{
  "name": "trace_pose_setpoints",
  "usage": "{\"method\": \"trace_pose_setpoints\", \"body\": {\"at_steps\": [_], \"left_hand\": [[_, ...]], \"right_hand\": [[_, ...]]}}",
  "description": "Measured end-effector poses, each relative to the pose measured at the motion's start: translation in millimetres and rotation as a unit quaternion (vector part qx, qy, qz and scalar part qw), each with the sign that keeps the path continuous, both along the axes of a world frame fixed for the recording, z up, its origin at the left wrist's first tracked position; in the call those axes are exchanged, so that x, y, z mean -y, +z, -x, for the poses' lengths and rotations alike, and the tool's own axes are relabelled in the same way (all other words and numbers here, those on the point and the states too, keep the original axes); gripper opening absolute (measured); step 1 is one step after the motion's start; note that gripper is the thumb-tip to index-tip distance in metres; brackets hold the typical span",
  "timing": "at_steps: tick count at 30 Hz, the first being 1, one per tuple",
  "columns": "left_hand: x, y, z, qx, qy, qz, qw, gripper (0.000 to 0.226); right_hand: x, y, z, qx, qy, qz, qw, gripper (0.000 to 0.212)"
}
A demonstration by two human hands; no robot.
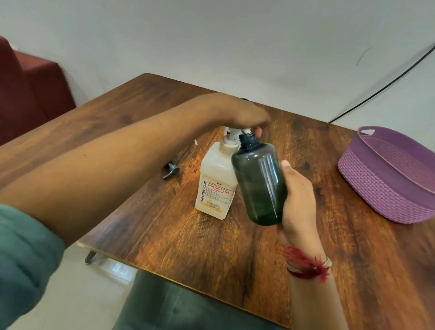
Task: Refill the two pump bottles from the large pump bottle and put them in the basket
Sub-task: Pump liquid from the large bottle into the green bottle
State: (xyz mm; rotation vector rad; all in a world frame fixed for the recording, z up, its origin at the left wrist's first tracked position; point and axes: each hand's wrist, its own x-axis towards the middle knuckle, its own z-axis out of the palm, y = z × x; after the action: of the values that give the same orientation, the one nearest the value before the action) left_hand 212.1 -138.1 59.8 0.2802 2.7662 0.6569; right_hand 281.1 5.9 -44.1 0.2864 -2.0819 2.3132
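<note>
Holding dark green translucent bottle (257,183) tilted, open neck at spout of pale large pump bottle (216,188) | right hand (301,204) fingers clamped round it | left hand (240,115) atop pump, grip unclear

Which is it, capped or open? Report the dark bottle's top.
Open: the dark bottle shows a bare neck, no pump fitted.

A dark-grained wooden table (155,225) on a metal leg (90,256) stands over pale floor tiles (94,285), against a plain off-white wall (220,31) crossed by a black cable (397,79), with a red upholstered seat (23,87) at left.
</note>
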Motion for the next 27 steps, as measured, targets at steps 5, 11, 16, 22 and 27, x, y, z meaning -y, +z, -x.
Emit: {"method": "trace_pose_setpoints", "body": {"at_steps": [5,11,16,22,27], "left_hand": [[1.4,-11.5,-0.3,0.016,0.004,0.025,1.000,0.038],[1.4,-0.9,-0.4,0.016,-0.014,-0.019,1.000,0.033],[2.9,-3.0,0.0,0.011,-0.008,-0.027,1.000,0.036],[4.4,-10.4,-1.1,0.021,0.002,-0.025,0.999,0.036],[3.1,0.7,2.3,0.008,-0.018,-0.014,1.000,0.037]], "right_hand": [[-0.7,-4.4,0.0,0.005,-0.009,-0.005,1.000,0.040],[-2.5,1.1,0.1,0.000,-0.008,-0.010,1.000,0.039],[-0.6,-0.5,1.6,-0.004,-0.005,-0.005,1.000,0.042],[-1.9,-4.4,2.3,0.015,-0.008,-0.004,1.000,0.040],[-1.3,-1.9,2.4,0.005,-0.003,-0.010,1.000,0.041]]}}
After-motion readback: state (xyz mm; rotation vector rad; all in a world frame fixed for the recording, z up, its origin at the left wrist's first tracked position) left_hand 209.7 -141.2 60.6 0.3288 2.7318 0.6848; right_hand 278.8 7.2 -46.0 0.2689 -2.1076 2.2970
